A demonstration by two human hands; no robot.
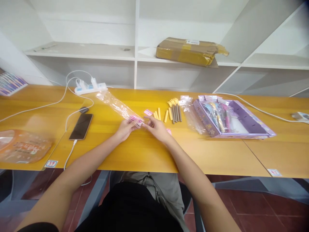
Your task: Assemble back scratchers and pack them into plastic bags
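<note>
A long clear plastic bag (116, 103) stretches from the power strip toward me, with something pink (136, 120) at its near end. My left hand (126, 129) is closed on that near end. The fingers of my right hand (156, 127) pinch the bag's edge from the other side. Just beyond my right hand lie a small pink card (148, 112) and several short yellow sticks (159, 113). Further right are several dark rods with yellow hand-shaped tops (175, 103). Another pink piece (169, 131) shows partly behind my right wrist.
Flat clear bags (194, 117) lie beside a purple tray (256, 120) holding wrapped items. At left are a phone (81, 126), a power strip (91, 88) with cables, and an orange plastic package (26, 146). A taped carton (185, 53) sits on the shelf.
</note>
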